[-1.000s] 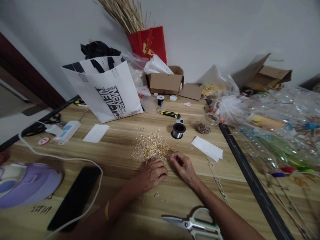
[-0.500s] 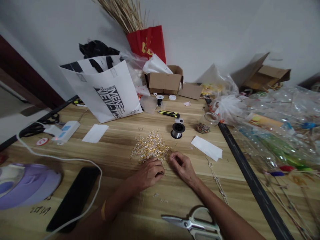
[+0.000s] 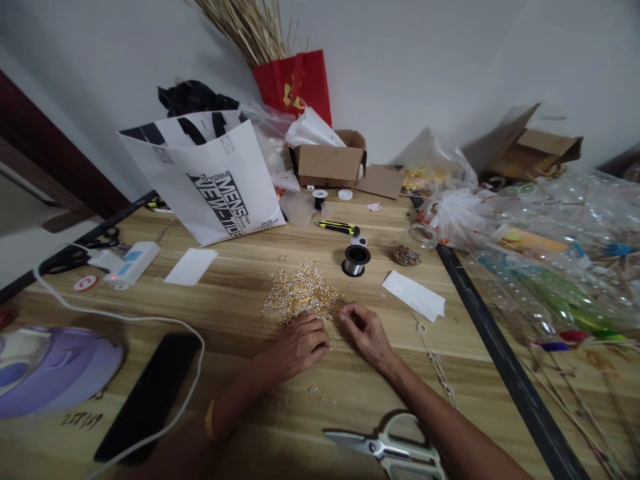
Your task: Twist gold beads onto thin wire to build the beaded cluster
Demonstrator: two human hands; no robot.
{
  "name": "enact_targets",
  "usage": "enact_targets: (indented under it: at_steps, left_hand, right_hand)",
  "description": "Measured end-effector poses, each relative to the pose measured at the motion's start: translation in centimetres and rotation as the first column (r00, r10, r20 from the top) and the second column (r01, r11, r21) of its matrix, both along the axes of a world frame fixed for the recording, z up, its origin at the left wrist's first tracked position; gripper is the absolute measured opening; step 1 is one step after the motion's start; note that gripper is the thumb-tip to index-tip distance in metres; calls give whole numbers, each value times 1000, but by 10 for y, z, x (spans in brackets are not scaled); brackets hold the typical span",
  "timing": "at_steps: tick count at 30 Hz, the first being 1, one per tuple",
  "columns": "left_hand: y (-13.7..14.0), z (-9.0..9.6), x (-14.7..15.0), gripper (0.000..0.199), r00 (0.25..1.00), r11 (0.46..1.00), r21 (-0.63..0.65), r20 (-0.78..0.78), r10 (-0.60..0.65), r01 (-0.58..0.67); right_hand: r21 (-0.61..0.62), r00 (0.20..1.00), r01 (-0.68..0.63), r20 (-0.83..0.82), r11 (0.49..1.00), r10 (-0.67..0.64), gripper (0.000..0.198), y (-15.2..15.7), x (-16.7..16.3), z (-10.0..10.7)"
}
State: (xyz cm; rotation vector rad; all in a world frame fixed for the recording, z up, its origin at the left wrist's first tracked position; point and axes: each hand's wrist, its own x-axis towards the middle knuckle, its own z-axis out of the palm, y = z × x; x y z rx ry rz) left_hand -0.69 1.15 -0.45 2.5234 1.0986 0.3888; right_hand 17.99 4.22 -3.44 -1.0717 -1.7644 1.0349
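A loose pile of tiny gold and silver metal pieces [image 3: 303, 288] lies on the wooden table. At its near edge rests my left hand [image 3: 300, 343], fingers curled in, with a tiny shiny speck by the fingertips that is too small to name. My right hand [image 3: 367, 333] lies just right of the pile, thumb and fingers pinched together; what they hold, if anything, is hidden. A few small silver bits [image 3: 313, 389] lie nearer to me, between my forearms. Scissors [image 3: 380, 445] with pale handles sit beside my right forearm, and a thin chain [image 3: 437, 367] runs along its other side.
Beyond the pile stand a wire spool [image 3: 355, 261], a yellow-black utility knife [image 3: 337, 228] and a glass jar of beads [image 3: 407, 255]. White paper [image 3: 415, 295] lies to the right. A black phone [image 3: 147, 397] and white cable [image 3: 150, 320] are at left; plastic bags [image 3: 550, 253] fill the right.
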Motion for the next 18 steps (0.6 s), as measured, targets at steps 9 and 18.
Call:
enact_targets:
  at_steps: [9,18]
  left_hand:
    - [0,-5,1,12,1000,1000,2,23,8,-8]
    - [2,-6,-1,11,998,999,-34,55,11,-9]
  right_hand:
    - [-13,1000,-7,-3,1000,7,21,-1,0,2]
    - [-9,1000,-8,3,1000,8,23,0,0,1]
